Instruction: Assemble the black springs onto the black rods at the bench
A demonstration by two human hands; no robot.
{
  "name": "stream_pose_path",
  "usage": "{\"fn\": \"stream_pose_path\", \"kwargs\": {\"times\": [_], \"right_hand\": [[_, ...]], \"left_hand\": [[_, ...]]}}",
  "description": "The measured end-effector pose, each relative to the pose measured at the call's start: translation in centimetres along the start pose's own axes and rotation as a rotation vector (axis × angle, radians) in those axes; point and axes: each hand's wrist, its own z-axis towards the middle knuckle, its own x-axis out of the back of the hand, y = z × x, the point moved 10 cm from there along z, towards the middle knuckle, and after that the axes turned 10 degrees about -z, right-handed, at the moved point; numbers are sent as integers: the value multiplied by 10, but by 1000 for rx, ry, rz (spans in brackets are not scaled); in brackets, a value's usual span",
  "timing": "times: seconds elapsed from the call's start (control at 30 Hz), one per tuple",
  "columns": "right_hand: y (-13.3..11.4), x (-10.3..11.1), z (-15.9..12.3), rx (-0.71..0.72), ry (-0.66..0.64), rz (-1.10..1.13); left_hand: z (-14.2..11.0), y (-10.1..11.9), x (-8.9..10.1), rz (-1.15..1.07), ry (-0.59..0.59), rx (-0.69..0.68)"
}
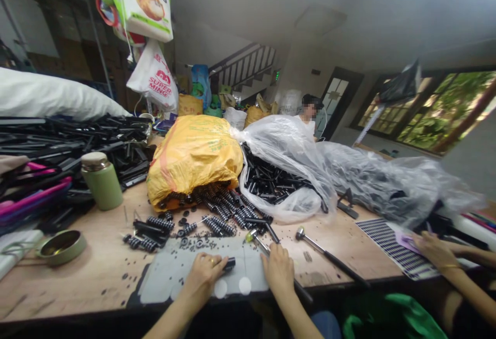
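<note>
My left hand (204, 272) rests on a grey mat (174, 277) at the table's near edge, fingers pinched on a small black cylindrical part (229, 264). My right hand (278, 269) lies beside it, curled over the handle of a small hammer (259, 241) whose metal head points toward the pile. Just beyond both hands lie several black ridged sleeves (217, 215) and tiny black rings scattered on the wood.
A yellow sack (194, 155) and clear plastic bags (290, 153) of black parts fill the table's middle. A second hammer (325, 256) lies right. A green flask (101, 180) and its lid (62, 246) stand left. Another person's hand (436, 251) rests at far right.
</note>
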Motion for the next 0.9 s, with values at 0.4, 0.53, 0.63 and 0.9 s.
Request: {"fn": "stream_pose_path", "kwargs": {"times": [0.4, 0.53, 0.63, 0.9], "right_hand": [[-25, 24, -52, 198, -220, 492], [-33, 13, -60, 192, -320, 333], [-41, 48, -55, 215, -195, 508], [-76, 122, -54, 339, -37, 896]], "left_hand": [[0, -3, -4, 108, -130, 243], [-4, 7, -14, 167, -159, 264], [-6, 21, -25, 164, -172, 252], [-4, 15, -34, 3, -188, 251]]}}
